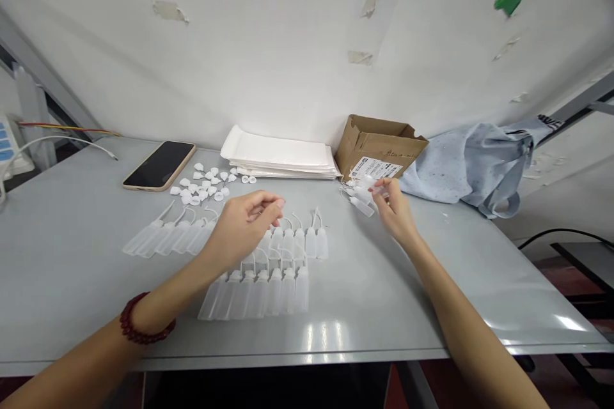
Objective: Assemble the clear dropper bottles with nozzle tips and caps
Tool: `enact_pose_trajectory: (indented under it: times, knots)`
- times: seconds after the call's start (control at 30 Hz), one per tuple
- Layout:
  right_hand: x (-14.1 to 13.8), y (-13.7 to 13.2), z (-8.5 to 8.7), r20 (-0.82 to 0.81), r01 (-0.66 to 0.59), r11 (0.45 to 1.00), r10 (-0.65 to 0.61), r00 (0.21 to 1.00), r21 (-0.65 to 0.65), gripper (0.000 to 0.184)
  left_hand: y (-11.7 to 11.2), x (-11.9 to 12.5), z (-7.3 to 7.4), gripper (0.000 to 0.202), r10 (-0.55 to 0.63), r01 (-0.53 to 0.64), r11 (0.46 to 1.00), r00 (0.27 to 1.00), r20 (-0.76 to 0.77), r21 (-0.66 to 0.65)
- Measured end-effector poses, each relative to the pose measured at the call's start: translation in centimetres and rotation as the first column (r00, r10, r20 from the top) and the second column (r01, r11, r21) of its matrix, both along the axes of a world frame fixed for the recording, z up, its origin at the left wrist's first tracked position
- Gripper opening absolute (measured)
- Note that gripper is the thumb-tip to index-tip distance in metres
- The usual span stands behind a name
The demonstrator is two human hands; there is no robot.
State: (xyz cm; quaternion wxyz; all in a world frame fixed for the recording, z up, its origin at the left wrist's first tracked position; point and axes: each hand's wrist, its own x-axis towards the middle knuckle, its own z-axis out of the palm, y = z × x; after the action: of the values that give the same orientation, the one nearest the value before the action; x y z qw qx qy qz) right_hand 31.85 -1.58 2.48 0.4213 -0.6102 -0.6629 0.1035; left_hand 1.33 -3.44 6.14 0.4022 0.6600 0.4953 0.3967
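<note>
My right hand (392, 209) reaches to a small pile of translucent squeeze bottles (362, 206) in front of the cardboard box, its thumb and fingers closed on a bottle there that they partly hide. Over the bottle rows hangs my left hand (247, 225), its fingers curled in towards the thumb, with nothing showing between them. Beneath and beside it, similar bottles with thin white tubes at their tops lie side by side: a slanted group (167, 236) at the left, a back row (300, 243) and a front row (261, 294). My left forearm covers part of these rows.
White caps (194, 188) lie scattered near a phone (160, 165). Stacked white padded envelopes (281, 152) rest against the wall, beside an open cardboard box (371, 150). A light blue cloth (465, 166) sits at the right. A white cable (71, 138) crosses the table's left end.
</note>
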Motion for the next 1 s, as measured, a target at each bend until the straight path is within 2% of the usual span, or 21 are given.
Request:
enact_pose_trajectory:
  times: [0.13,0.33,0.4,0.47,0.6,0.67,0.73,0.8,0.9,1.0]
  knots:
    - [2.4,1.9,-1.0,0.130,0.030,0.996,-0.041,0.991,0.082,0.012,1.0,-0.9,0.1,0.026,0.078,-0.078,0.997,0.997,0.026,0.026]
    - [2.3,2.4,-1.5,0.248,-0.030,0.988,-0.008,0.969,0.149,0.022,2.0,-2.0,0.5,0.027,0.224,-0.225,0.973,0.974,0.027,0.052]
    - [1.9,2.2,-1.2,0.269,-0.030,0.981,-0.022,0.963,0.191,0.021,2.6,-2.6,0.5,0.028,0.264,-0.262,0.961,0.964,-0.013,0.089]
    - [1.3,1.6,-0.8,0.281,-0.030,0.973,-0.036,0.959,0.227,0.021,3.3,-3.4,0.4,0.030,0.297,-0.277,0.948,0.946,-0.128,0.157]
    - [-0.4,-0.1,0.1,0.293,-0.046,0.962,-0.036,0.956,0.271,0.018,4.7,-5.3,0.0,0.027,0.348,-0.269,0.926,0.879,-0.326,0.265]
    - [-1.4,-0.9,0.6,0.298,-0.067,0.959,-0.019,0.954,0.276,0.016,5.4,-6.3,-0.4,0.025,0.347,-0.221,0.924,0.829,-0.440,0.311]
    - [-2.3,-1.6,0.9,0.310,-0.109,0.957,0.020,0.950,0.270,0.015,6.1,-7.1,-0.9,0.030,0.333,-0.106,0.924,0.691,-0.642,0.367]
    - [-3.0,-2.1,1.1,0.321,-0.162,0.954,0.075,0.944,0.254,0.015,6.7,-7.6,-1.5,0.033,0.320,-0.038,0.929,0.587,-0.744,0.369]
    - [-3.8,-2.6,1.2,0.308,-0.225,0.956,0.160,0.938,0.188,0.014,7.3,-8.0,-2.3,0.033,0.285,-0.011,0.941,0.559,-0.778,0.337]
    - [-4.5,-3.0,1.1,0.258,-0.267,0.962,0.244,0.935,0.058,0.010,7.6,-8.0,-2.6,0.030,0.248,0.007,0.954,0.546,-0.800,0.300]
